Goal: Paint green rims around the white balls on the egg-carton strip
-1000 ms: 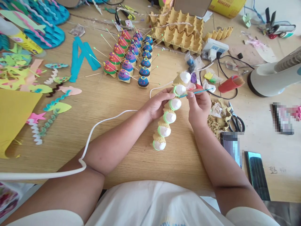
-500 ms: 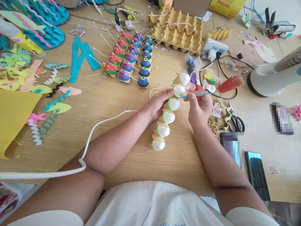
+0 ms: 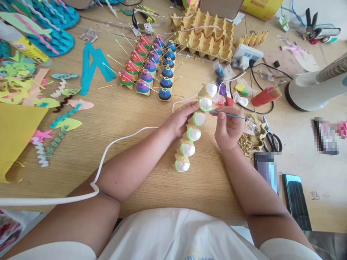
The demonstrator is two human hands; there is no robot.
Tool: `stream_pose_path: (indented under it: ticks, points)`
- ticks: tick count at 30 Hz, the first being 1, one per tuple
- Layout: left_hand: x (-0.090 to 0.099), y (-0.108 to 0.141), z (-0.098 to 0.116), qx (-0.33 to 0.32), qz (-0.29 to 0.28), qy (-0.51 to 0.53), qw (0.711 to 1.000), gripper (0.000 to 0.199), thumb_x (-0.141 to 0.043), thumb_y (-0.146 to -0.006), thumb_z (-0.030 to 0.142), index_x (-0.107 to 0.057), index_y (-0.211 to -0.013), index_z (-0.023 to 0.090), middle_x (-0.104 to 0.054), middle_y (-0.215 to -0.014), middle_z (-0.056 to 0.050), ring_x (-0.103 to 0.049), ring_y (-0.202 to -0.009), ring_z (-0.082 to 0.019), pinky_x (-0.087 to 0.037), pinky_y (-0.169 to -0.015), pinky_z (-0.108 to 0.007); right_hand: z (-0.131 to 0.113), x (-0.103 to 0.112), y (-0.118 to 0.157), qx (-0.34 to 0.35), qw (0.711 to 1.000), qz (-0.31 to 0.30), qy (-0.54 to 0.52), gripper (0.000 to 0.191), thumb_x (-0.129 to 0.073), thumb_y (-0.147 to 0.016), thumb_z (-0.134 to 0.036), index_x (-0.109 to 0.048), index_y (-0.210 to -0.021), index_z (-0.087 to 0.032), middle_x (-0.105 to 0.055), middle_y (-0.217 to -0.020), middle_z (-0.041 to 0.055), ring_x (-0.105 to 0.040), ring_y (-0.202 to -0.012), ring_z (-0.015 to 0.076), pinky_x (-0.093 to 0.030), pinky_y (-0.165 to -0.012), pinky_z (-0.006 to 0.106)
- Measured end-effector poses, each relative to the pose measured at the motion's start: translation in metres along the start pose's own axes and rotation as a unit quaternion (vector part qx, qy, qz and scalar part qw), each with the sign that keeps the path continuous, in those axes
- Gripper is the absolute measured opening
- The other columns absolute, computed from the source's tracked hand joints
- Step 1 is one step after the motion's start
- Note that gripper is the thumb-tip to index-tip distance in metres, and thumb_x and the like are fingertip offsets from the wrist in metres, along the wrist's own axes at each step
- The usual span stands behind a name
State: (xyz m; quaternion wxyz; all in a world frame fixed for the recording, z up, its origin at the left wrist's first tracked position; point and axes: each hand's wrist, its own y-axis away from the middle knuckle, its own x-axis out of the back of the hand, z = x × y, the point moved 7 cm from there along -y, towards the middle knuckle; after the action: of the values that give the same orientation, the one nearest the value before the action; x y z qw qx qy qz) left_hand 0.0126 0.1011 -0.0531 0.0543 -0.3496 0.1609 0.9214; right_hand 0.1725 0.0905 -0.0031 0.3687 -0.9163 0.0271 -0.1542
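Note:
A strip of egg carton (image 3: 187, 142) with white-topped bumps, most edged in light green, slants up from the table's middle. My left hand (image 3: 180, 121) is closed on its left side near the far end, the fingertips by the second bump. In my right hand (image 3: 230, 128) a thin blue stick (image 3: 230, 115) is pinched between thumb and fingers. The stick's tip touches or nearly touches the green edge of that second bump. Beyond the strip stand three rows of painted carton caterpillars (image 3: 146, 76) in red, purple and blue, with pin-like feelers.
Egg trays (image 3: 206, 39) and a power strip (image 3: 248, 54) lie at the back. To the right are a red cup of sticks (image 3: 264, 96), scissors (image 3: 272, 141) and phones (image 3: 296, 198). A white cable (image 3: 105, 155) crosses my left arm. Paper cutouts (image 3: 24, 76) cover the left side.
The strip has shifted very slightly left. My right hand has turned a little, so the blue stick's outer end now points lower.

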Motion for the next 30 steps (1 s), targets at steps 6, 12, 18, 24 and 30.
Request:
stream_pose_path:
  ticks: [6,12,18,24,30]
  points:
    - [-0.002,0.001,0.001,0.000,-0.002,-0.008,1.000,0.019,-0.084,-0.088,0.044,-0.079,-0.095,0.027,-0.084,-0.092,-0.003,-0.080,-0.095,-0.026,-0.058,-0.071,-0.033,-0.001,-0.003,-0.007,-0.029,0.997,0.022,-0.069,0.015,-0.072,-0.103,-0.044,-0.071,-0.106,-0.029,-0.075,-0.094,-0.0010,-0.080,-0.090,0.0164,-0.069,-0.082,0.036]
    - [-0.003,0.001,0.002,0.006,-0.018,-0.019,1.000,0.021,-0.086,-0.086,0.043,-0.080,-0.096,0.026,-0.083,-0.089,-0.004,-0.079,-0.092,-0.028,-0.057,-0.070,-0.034,0.002,-0.003,-0.011,-0.062,0.989,0.060,-0.117,0.021,-0.077,-0.100,-0.048,-0.070,-0.099,-0.028,-0.073,-0.087,-0.0039,-0.076,-0.080,0.0114,-0.064,-0.076,0.029]
    - [0.001,-0.002,-0.006,0.036,0.010,0.012,0.999,0.034,-0.084,-0.090,0.055,-0.079,-0.104,0.025,-0.084,-0.088,-0.006,-0.077,-0.106,-0.033,-0.059,-0.085,-0.040,0.005,0.001,-0.012,-0.057,0.993,0.072,-0.079,0.030,-0.079,-0.096,-0.057,-0.070,-0.096,-0.028,-0.069,-0.089,-0.0023,-0.070,-0.082,0.0136,-0.062,-0.078,0.034]
    - [-0.005,0.001,-0.003,0.007,0.001,0.003,1.000,0.025,-0.082,-0.094,0.046,-0.082,-0.100,0.021,-0.085,-0.093,-0.004,-0.077,-0.097,-0.024,-0.058,-0.079,-0.033,0.001,-0.002,-0.016,-0.044,0.997,0.028,-0.056,0.028,-0.076,-0.098,-0.056,-0.072,-0.095,-0.028,-0.066,-0.092,-0.0010,-0.068,-0.089,0.0148,-0.058,-0.082,0.035]
    - [-0.006,0.003,-0.004,0.010,0.003,-0.005,1.000,0.022,-0.083,-0.094,0.042,-0.082,-0.099,0.020,-0.083,-0.087,-0.001,-0.075,-0.075,-0.016,-0.054,-0.066,-0.027,0.003,-0.005,-0.017,-0.064,0.996,0.014,-0.067,0.028,-0.077,-0.098,-0.054,-0.072,-0.095,-0.027,-0.066,-0.092,-0.0014,-0.065,-0.086,0.0128,-0.054,-0.077,0.031]
